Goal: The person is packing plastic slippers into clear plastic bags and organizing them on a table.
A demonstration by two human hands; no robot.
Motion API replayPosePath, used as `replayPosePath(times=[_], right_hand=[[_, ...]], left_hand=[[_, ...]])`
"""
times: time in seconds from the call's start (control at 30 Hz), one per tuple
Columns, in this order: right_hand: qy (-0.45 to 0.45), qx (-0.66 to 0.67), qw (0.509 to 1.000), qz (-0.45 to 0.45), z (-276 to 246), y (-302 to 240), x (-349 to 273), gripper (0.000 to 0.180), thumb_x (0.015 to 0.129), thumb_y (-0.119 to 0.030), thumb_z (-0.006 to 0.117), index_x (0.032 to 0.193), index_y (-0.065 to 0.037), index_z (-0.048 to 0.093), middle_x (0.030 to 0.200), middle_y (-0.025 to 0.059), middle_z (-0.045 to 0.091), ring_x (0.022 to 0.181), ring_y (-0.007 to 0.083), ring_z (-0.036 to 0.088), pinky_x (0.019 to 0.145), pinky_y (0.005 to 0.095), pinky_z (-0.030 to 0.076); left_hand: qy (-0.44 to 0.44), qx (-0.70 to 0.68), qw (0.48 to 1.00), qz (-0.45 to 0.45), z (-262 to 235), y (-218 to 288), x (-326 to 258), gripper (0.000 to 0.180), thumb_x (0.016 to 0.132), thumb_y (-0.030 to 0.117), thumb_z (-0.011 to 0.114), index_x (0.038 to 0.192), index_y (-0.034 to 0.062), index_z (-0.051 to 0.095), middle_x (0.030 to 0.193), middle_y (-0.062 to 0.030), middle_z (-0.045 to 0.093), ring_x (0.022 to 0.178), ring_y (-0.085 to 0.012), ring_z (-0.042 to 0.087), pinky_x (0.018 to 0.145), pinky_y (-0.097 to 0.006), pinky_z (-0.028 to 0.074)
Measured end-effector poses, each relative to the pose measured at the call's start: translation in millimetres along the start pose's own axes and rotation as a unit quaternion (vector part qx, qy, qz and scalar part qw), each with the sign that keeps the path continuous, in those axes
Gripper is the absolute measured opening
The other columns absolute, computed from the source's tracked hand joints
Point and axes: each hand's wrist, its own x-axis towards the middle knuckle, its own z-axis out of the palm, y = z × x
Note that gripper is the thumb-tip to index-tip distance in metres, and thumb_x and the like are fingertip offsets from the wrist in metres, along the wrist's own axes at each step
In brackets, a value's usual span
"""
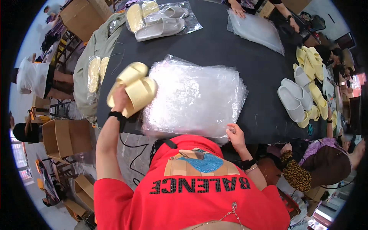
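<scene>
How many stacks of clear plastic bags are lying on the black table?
2. One big stack of clear bags lies in front of the person, its near edge touched by the right hand. A second stack lies at the far side. More may be hidden.

Slipper packing workshop. Big black table [230, 42] with a stack of clear plastic bags [195, 97], loose yellow and grey slippers [303, 90], bagged pairs [163, 19]. Cardboard cartons [67, 136] on the floor, several workers seated round the table.
</scene>
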Motion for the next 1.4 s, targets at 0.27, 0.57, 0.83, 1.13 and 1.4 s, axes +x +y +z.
replayPosePath(times=[0.27, 0.57, 0.83, 1.13, 1.4], right_hand=[[0.162, -0.471, 0.826, -0.266, 3.7, -28.0, -1.4, 0.047, 0.07, -0.035, 0.068, 0.109, -0.012, 0.058, 0.128, 0.0125, 0.04, 0.123, 0.031, 0.031, 0.099, 0.0524, 0.022], [-0.053, -0.524, 0.793, -0.308, 49.6, 20.3, 33.9, 0.064, 0.078, -0.052, 0.056, 0.13, -0.015, 0.045, 0.139, 0.0159, 0.032, 0.132, 0.037, 0.02, 0.106, 0.0598, 0.006], [-0.032, -0.491, 0.817, -0.3, 47.4, 37.3, 34.4, 0.068, 0.082, -0.061, 0.043, 0.136, -0.021, 0.038, 0.144, 0.0146, 0.026, 0.136, 0.0337, 0.015, 0.105, 0.0595, 0.0], [-0.04, -0.276, 0.936, -0.213, 26.0, -13.9, 31.6, 0.084, 0.076, -0.046, 0.065, 0.14, -0.009, 0.025, 0.146, 0.0195, 0.016, 0.135, 0.0347, 0.017, 0.109, 0.0479, 0.014], [-0.065, 0.156, 0.969, -0.18, -17.1, -73.7, 36.4, 0.097, 0.074, -0.013, 0.071, 0.144, -0.011, 0.003, 0.141, 0.0116, 0.025, 0.125, 0.0245, 0.035, 0.099, 0.0407, 0.036]], left_hand=[[0.032, -0.046, 0.97, 0.236, -122.3, 124.9, 113.5, 0.024, 0.071, 0.012, 0.061, 0.093, 0.0033, 0.057, 0.093, -0.0147, 0.055, 0.09, -0.0353, 0.052, 0.077, -0.041, 0.043], [-0.219, -0.091, 0.891, 0.387, 51.7, 294.9, 53.6, 0.024, 0.068, 0.009, 0.058, 0.092, 0.0054, 0.053, 0.096, -0.0106, 0.055, 0.092, -0.0294, 0.052, 0.076, -0.04, 0.043], [-0.183, 0.013, 0.943, 0.279, 75.3, 239.5, 68.7, 0.032, 0.071, 0.006, 0.055, 0.103, 0.0112, 0.055, 0.109, -0.0075, 0.053, 0.102, -0.0286, 0.048, 0.081, -0.044, 0.04], [-0.054, 0.031, 0.954, 0.293, -10.8, 190.0, 139.3, 0.025, 0.069, 0.004, 0.056, 0.094, 0.0067, 0.057, 0.096, -0.0092, 0.054, 0.094, -0.029, 0.051, 0.076, -0.042, 0.041], [-0.175, -0.046, 0.809, 0.559, -39.0, 324.2, 79.3, 0.014, 0.075, 0.014, 0.052, 0.088, 0.0133, 0.057, 0.089, -0.0017, 0.056, 0.092, -0.019, 0.053, 0.081, -0.036, 0.039]])
